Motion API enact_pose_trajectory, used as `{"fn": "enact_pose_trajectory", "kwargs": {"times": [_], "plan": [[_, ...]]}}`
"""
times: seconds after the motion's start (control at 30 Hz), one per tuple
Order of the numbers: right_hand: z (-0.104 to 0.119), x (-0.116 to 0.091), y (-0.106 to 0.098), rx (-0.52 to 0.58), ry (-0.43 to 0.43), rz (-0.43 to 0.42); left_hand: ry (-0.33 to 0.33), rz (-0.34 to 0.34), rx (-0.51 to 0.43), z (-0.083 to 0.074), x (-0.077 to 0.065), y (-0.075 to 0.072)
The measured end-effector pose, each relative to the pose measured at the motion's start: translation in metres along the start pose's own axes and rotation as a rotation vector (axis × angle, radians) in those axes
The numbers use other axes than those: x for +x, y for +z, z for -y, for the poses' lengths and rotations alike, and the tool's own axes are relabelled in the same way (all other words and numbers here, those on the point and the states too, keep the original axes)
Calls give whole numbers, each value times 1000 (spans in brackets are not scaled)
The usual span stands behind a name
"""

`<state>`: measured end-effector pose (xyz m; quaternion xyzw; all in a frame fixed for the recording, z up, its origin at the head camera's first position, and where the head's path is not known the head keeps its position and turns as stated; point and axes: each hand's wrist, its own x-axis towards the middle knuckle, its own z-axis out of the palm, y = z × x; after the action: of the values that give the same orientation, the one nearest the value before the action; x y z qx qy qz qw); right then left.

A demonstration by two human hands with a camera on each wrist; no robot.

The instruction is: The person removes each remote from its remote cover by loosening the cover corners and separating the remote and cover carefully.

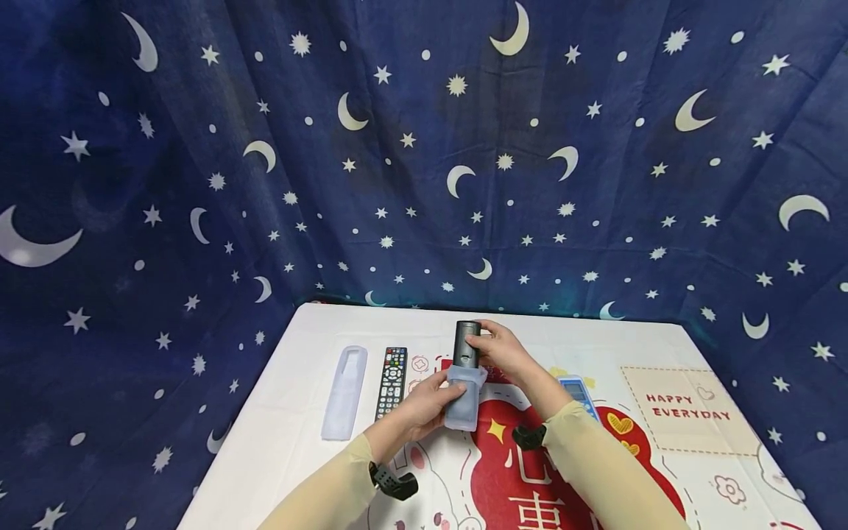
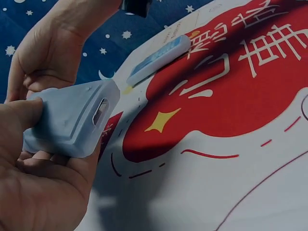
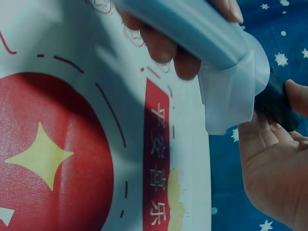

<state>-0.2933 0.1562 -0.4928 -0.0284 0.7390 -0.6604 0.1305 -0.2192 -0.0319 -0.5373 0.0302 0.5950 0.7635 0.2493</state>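
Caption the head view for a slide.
The left hand grips a pale, translucent rubbery cover while the right hand holds a black oblong remote partly inside it.

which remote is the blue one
The screened remote just past the right sleeve; both others, the remote on the left and the held remote, have dark bodies.

Head cam: bright, fairly even light on white printed cloth tabletop [image 1: 288, 401]; dark-blue star-and-moon fabric backdrop [image 1: 424, 199] dimmer, esp. far L; wide-angle stretch nr edges. Wrist cams dimmer. L wrist: dk shadow bands cross red printed patch [image 2: 211, 103]. R wrist: soft highlight on translucent bluish plastic sleeve [image 3: 192, 31], shadow upper L, fine detail a bit soft.
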Motion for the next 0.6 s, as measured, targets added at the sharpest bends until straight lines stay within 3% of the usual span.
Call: {"fn": "enact_pose_trajectory", "kwargs": {"times": [0.6], "plan": [[-5, 8, -3, 43, 24, -26, -26, 20, -7, 8, -7, 5]]}}
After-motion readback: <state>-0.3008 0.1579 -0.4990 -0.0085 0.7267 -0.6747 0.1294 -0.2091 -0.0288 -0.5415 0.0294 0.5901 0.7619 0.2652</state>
